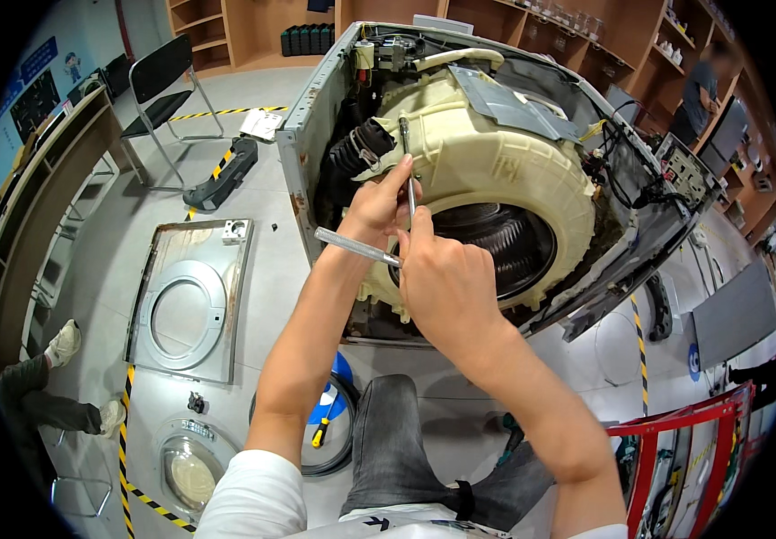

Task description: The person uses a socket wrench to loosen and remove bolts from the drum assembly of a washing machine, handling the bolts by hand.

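Note:
An opened washing machine stands before me, its cream plastic tub (pixel 505 148) exposed inside a grey metal cabinet (pixel 296 171). A socket wrench (pixel 352 244) with a knurled metal handle and a long slim extension is in my hands. My right hand (pixel 449 280) is closed round the handle's end, its index finger lying along the extension. The fingers of my left hand (pixel 381 205) close on the extension, which points up to the tub's upper left. Its tip rests at the tub, but the fastener there is too small to make out. Beside it is a black ribbed hose (pixel 361 148).
Left on the floor lie a front panel (pixel 237 310) with a round opening, a glass door (pixel 192 467) and a dark curved part (pixel 224 178). A yellow screwdriver (pixel 320 431) and coiled hose (pixel 352 449) lie near my legs. Red frame (pixel 644 476) at lower right; wires (pixel 630 153) hang right.

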Tool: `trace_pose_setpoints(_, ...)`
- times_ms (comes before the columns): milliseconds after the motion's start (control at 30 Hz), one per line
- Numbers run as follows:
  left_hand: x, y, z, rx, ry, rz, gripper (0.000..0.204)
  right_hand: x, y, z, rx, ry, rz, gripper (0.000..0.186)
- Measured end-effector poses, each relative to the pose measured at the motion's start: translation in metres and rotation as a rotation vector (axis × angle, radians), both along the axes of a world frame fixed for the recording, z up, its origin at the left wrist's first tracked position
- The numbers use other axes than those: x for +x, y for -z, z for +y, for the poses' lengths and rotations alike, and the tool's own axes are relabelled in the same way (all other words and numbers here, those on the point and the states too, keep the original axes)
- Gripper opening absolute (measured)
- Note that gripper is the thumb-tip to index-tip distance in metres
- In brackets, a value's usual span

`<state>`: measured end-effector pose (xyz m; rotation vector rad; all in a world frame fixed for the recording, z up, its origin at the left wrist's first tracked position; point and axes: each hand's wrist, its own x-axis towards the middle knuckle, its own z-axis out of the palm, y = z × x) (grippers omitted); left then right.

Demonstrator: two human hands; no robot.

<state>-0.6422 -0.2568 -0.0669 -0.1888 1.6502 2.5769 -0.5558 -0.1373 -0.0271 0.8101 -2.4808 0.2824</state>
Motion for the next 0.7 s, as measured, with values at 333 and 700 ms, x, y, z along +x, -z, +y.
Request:
trace_pose_setpoints(333,0.007,0.001,-0.02,0.115,0.259,0.054,0.036,0.002,-0.01,0.001,0.456,-0.072,0.12,0.04)
trace_pose_setpoints(700,0.003,0.001,-0.021,0.309,0.45,0.037,0.028,0.025,-0.015,0.013,0.074,-0.258,0.502,0.011)
